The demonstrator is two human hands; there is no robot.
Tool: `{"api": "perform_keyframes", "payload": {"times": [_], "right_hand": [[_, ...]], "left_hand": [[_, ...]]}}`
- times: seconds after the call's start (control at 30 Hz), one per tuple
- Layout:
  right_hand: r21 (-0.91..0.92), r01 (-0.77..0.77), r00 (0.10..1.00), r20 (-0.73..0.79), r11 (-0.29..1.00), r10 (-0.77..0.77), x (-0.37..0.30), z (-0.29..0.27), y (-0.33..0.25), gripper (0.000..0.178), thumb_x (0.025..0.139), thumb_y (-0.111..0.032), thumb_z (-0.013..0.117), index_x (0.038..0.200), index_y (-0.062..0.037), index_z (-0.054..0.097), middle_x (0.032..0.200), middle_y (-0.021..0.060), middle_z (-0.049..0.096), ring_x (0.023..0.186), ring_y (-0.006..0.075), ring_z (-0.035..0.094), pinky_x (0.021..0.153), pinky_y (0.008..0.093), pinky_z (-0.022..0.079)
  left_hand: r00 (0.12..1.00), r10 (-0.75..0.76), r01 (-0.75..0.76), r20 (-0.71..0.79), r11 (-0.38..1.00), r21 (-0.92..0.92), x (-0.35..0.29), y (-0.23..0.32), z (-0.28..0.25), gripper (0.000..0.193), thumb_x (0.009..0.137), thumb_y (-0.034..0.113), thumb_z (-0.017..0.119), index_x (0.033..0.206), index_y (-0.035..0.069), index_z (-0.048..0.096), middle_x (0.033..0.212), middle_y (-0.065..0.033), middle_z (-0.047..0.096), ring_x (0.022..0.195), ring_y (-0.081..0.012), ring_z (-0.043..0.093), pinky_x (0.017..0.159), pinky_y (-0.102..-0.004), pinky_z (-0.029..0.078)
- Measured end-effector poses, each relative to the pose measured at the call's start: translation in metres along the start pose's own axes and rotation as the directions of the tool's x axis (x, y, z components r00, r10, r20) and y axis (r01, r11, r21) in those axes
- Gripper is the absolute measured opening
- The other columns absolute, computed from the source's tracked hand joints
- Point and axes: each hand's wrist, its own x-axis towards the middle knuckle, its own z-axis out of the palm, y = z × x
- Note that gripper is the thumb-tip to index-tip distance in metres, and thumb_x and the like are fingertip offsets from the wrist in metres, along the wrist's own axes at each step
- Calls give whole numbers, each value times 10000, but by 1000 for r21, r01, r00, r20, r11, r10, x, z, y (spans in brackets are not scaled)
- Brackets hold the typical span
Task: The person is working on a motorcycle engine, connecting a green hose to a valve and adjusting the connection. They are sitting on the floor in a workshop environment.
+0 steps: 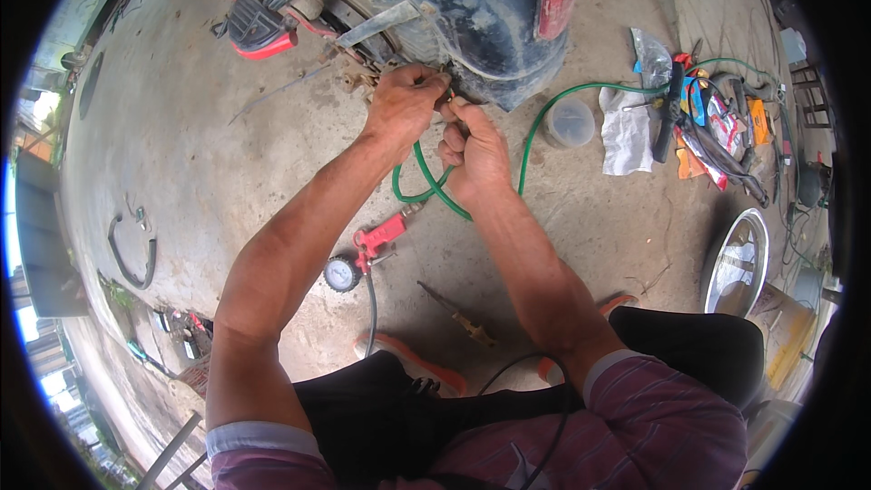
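Note:
My left hand and my right hand meet at the lower edge of a dark, dusty vehicle fender with a red tail light. The left fingers pinch together near metal parts under the fender; what they hold is hidden. Closed likewise, with thumb against curled fingers, the right hand has a small yellowish bit at its thumb tip, too small to name. A green hose loops on the concrete behind and below both hands. Near my left forearm lies a red tire inflator gun with a round pressure gauge.
A screwdriver-like tool lies between my feet. To the right are a clear plastic tub, a heap of wrappers and tubes and a silver basin. A curved black strip rests on the floor at left.

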Motion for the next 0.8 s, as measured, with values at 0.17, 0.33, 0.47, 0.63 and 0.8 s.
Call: {"api": "perform_keyframes", "payload": {"times": [0.17,0.33,0.47,0.63,0.8], "right_hand": [[-12,16,1000,15,1000,-16,4,-3,1,111,886,-160,672,911,-65,620,868,14,624,527,54,327,474,233,254],[5,29,1000,2,1000,-29,0,2,0,115,887,-167,672,898,-67,615,848,7,608,531,55,334,478,241,257],[16,39,999,-22,999,-38,2,-1,3,118,891,-175,669,885,-73,611,835,-6,598,533,53,338,480,242,256],[14,50,998,-41,999,-49,8,-4,5,106,857,-138,695,848,-126,591,653,-28,544,462,54,326,440,252,229],[-32,60,998,-32,998,-62,6,-4,4,102,855,-155,702,844,-120,607,645,-54,474,484,54,345,449,251,237]], "left_hand": [[998,44,-40,-34,992,117,13,-11,-1,278,878,189,666,1001,-59,697,842,-141,705,770,-190,642,710,-322,499],[987,136,-123,-91,982,140,2,-7,1,273,864,176,680,1013,-52,695,861,-188,711,792,-259,682,724,-349,516],[922,350,-277,-168,896,347,-2,-19,6,259,867,174,683,1018,-37,683,886,-216,706,834,-332,694,756,-383,526],[893,425,-340,-144,850,402,1,-23,5,242,857,161,691,1028,-10,677,925,-208,704,860,-381,681,784,-412,531],[869,489,-429,-75,820,379,-1,-26,4,252,863,140,682,1068,-1,642,944,-206,690,881,-397,673,787,-442,527]]}}
